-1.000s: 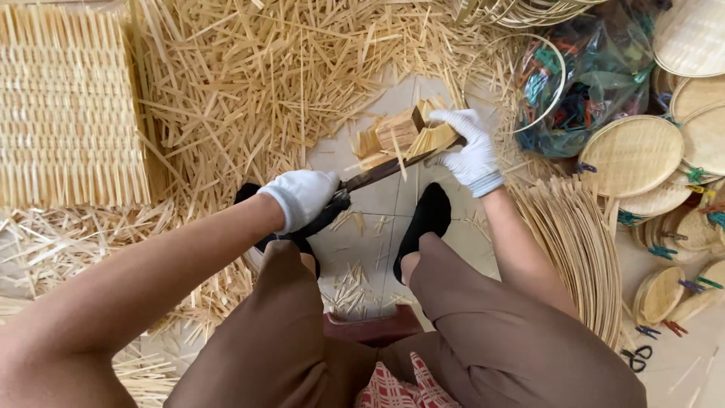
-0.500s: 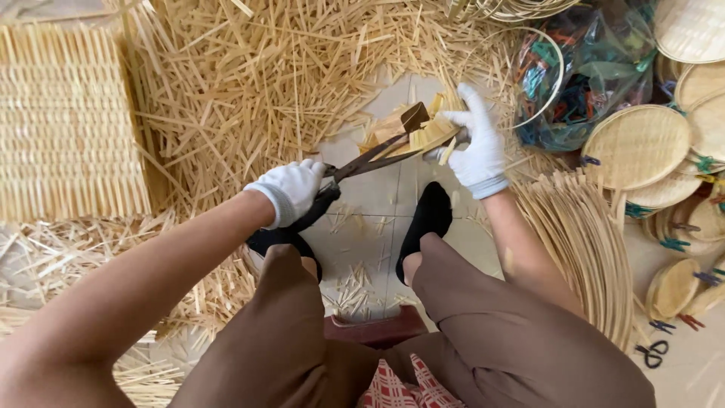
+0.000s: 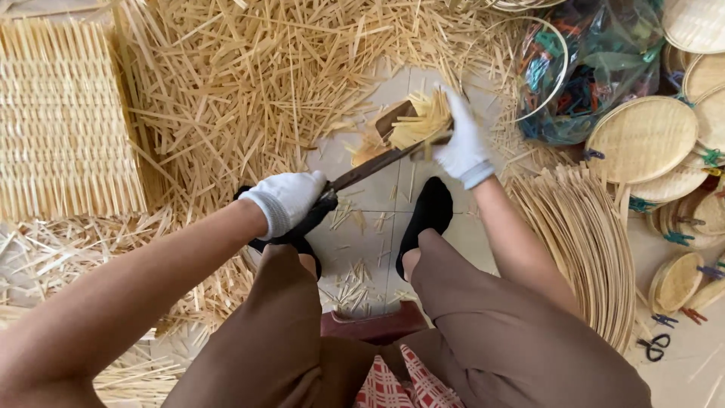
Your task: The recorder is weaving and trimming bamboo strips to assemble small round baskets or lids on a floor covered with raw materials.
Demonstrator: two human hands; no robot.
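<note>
The left hand (image 3: pixel 287 200) grips the knife (image 3: pixel 377 162) handle; the right hand (image 3: pixel 462 140) holds a bundle of strips (image 3: pixel 419 121) on the block (image 3: pixel 393 121), blade laid across them. Chopping looks underway; pressing down squarely seems the next need.

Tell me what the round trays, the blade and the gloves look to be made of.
Round trays: woven bamboo or similar pale splint, matte, judging by the fine basket weave and bound rim.
Blade: likely metal, dull dark grey, thin and flat.
Gloves: white knitted fabric, probably cotton, on the left hand and right hand; ribbed cuffs show.
</note>
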